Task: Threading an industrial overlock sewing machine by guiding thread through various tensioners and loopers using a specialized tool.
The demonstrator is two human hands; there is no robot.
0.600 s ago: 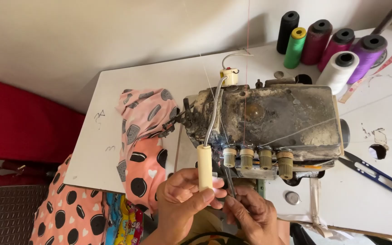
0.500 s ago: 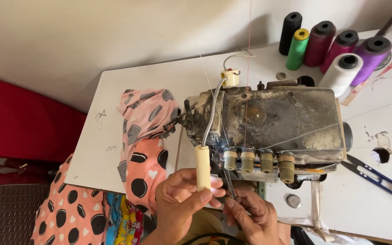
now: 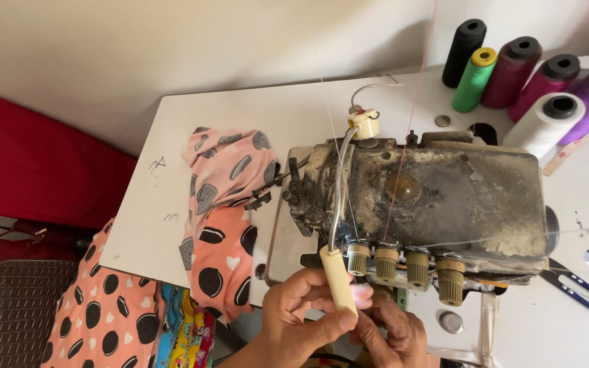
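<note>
Your left hand (image 3: pixel 301 317) curled around the cream lamp head (image 3: pixel 339 279) at the grimy overlock machine's (image 3: pixel 438 197) front while your right hand (image 3: pixel 390 334) pinched thin thread (image 3: pixel 398 170); a tug might have snapped it.

A white worktop (image 3: pixel 240 129) carries a grimy sewing machine (image 3: pixel 438 197) at its middle. Spotted pink fabric (image 3: pixel 223 218) lies left of the machine and hangs over the near edge. Thread cones (image 3: pixel 533 82) stand in the far right corner. Blue snips (image 3: pixel 584 294) lie near the right edge, just beside the machine.
</note>
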